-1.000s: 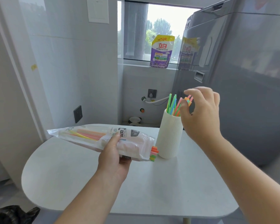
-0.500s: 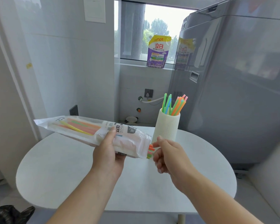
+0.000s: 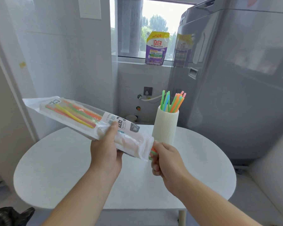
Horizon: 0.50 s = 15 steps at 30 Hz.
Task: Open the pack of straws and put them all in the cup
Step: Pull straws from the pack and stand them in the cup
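Note:
My left hand grips the clear plastic straw pack around its middle and holds it above the table, its open end pointing right and down. Coloured straws still lie inside the pack. My right hand pinches the straw ends that stick out of the pack's open mouth. The ribbed white cup stands upright on the table just behind my right hand, with several green, blue, orange and pink straws leaning in it.
The round white table spreads below both hands. A grey washing machine stands close at the right. A purple detergent pouch sits on the window sill. A black bag lies on the floor at lower left.
My right hand left the straws in the cup, came down to the pack's open end and closed on the protruding straw ends. The pack rose and tilted slightly.

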Motion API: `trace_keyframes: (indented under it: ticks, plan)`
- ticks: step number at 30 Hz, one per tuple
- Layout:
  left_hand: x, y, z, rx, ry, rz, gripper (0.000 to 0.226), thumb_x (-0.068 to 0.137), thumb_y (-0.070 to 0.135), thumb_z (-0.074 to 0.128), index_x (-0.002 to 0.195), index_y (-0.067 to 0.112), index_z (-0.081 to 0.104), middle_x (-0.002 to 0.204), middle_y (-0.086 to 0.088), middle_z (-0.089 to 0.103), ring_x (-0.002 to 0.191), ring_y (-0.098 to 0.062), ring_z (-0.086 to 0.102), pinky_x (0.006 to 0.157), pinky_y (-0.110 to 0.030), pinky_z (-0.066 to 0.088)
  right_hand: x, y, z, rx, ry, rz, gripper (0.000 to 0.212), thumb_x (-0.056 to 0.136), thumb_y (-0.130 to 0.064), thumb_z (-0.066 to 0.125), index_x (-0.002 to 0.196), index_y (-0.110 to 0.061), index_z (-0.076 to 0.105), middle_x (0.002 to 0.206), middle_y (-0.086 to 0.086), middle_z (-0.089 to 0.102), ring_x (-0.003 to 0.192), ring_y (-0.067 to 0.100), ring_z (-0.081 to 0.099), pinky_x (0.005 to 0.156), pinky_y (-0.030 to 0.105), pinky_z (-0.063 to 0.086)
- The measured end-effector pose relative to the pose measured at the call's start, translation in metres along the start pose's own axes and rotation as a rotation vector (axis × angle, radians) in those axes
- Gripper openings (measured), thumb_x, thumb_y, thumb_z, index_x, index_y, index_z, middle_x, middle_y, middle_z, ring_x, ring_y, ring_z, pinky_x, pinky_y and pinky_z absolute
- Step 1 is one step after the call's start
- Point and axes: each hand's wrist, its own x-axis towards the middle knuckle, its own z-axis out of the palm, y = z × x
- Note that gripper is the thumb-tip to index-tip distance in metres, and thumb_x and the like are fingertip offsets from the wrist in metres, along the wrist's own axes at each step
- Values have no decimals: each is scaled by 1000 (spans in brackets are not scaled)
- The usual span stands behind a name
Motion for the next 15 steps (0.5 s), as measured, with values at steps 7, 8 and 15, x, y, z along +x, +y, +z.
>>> trace_keyframes:
  ticks: [7, 8, 15]
  plan:
    - [7, -3, -6, -62, 45, -66, 30, 90, 15, 76, 118, 18, 69, 89, 1, 81, 82, -17, 79, 58, -34, 61, 2, 1, -3, -24, -36, -101, 25, 102, -18, 55, 78, -8, 58, 50, -2, 53, 41, 12, 40, 40, 23, 36]
    - [8, -3, -7, -64, 48, -67, 29, 89, 15, 76, 117, 19, 69, 89, 1, 81, 83, -18, 79, 59, -34, 61, 3, 0, -3, -33, -18, -112, 24, 102, -17, 55, 79, -8, 58, 50, -2, 53, 41, 12, 40, 41, 23, 37]
    - [15, 1, -13, -114, 105, -91, 20, 90, 13, 75, 108, 20, 69, 97, 0, 80, 82, -16, 79, 59, -34, 62, 10, -10, -18, 3, 67, -81, 25, 102, -26, 51, 87, -8, 58, 58, 4, 50, 41, 13, 38, 40, 24, 35]
